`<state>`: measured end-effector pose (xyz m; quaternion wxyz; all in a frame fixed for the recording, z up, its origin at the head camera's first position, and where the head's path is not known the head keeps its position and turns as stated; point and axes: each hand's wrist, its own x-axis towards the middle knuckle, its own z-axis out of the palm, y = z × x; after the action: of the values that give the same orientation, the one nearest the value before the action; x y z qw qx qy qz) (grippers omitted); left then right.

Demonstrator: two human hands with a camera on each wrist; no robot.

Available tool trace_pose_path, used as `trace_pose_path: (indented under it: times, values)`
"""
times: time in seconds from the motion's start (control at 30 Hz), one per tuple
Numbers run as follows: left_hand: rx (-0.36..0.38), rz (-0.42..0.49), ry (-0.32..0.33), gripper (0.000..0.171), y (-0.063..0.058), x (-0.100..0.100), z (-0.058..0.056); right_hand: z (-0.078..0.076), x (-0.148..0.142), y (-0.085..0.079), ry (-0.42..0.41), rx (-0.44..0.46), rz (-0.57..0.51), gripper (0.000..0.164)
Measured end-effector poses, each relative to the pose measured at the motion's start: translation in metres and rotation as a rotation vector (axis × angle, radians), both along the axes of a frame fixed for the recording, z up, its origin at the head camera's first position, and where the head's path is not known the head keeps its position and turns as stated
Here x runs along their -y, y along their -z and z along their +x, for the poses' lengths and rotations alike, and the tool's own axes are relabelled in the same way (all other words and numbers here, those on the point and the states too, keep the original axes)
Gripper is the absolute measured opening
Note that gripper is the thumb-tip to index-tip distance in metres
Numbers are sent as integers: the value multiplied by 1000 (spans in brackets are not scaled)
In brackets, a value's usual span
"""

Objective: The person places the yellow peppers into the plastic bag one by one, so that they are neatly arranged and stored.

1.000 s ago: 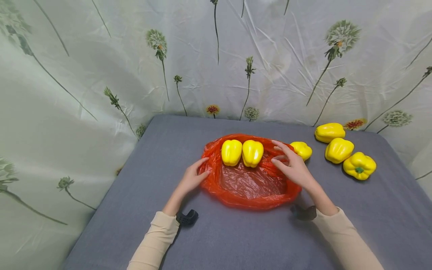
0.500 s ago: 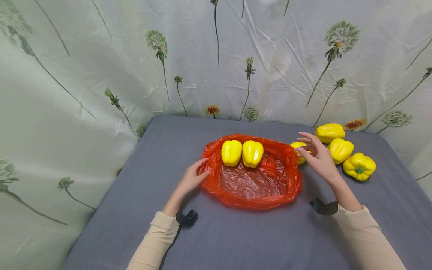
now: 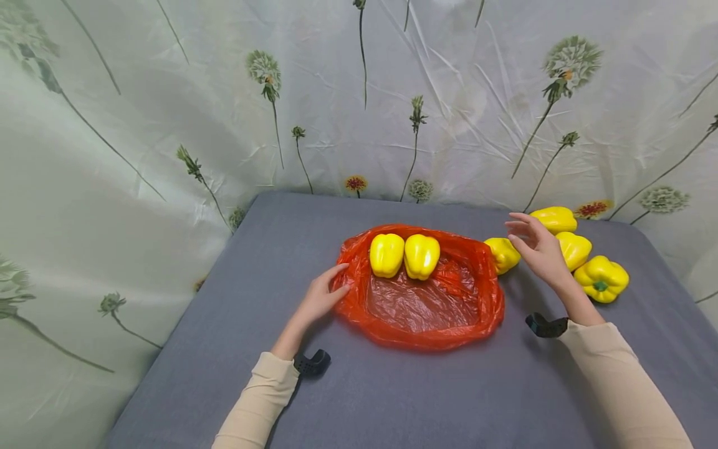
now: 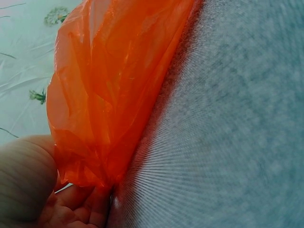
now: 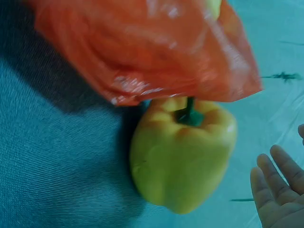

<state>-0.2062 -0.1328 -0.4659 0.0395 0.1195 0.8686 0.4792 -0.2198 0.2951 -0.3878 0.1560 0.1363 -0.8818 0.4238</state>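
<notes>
A red plastic bag (image 3: 415, 340) with rolled-down sides lies wide-mouthed on the grey table. Inside it, two yellow bell peppers (image 3: 386, 255) stand side by side at the back. My left hand (image 3: 321, 296) rests at the bag's left side, thumb and fingers apart; the left wrist view shows the orange-looking bag film (image 4: 104, 95) between thumb and fingers. My right hand (image 3: 541, 252) is raised to the right of the bag, fingers spread and holding nothing. Just left of it, a yellow bell pepper (image 3: 503, 255) sits against the bag, green stem (image 5: 190, 116) facing the bag in the right wrist view.
Three more yellow bell peppers lie at the back right: one at the rear (image 3: 555, 219), a middle one (image 3: 574, 249) partly behind my right hand, and a front one (image 3: 602, 279). A curtain (image 3: 314, 93) with dandelion prints hangs behind the grey table (image 3: 269, 249).
My right hand has moved from the bag's right rim out to the right, passing over the pepper beside the bag. My left hand has stayed at the bag's left side.
</notes>
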Motion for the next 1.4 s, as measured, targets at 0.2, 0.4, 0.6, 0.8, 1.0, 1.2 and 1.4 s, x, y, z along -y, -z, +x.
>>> trace_pose_path:
  times: [0.2,0.4,0.6,0.8,1.0,1.2,1.4]
  values:
    - [6,-2,-1,51,-1,0,1,-10,-3,8,-20,96,62,48]
    - [17,7,1,50,-2,0,1,-11,-7,10,-74,255,91,52]
    - [8,-1,-1,51,-5,-1,1,-6,-14,12,-123,320,158,55]
    - [7,-2,0,51,-4,-1,0,-1,-20,16,-177,171,231,52]
    - [9,-7,5,52,-2,0,1,10,-25,18,-133,109,285,50]
    - [4,-15,-7,52,0,-1,-1,19,-29,21,-60,130,286,55]
    - [-30,-22,-1,52,0,-1,0,23,-27,25,-73,187,283,55]
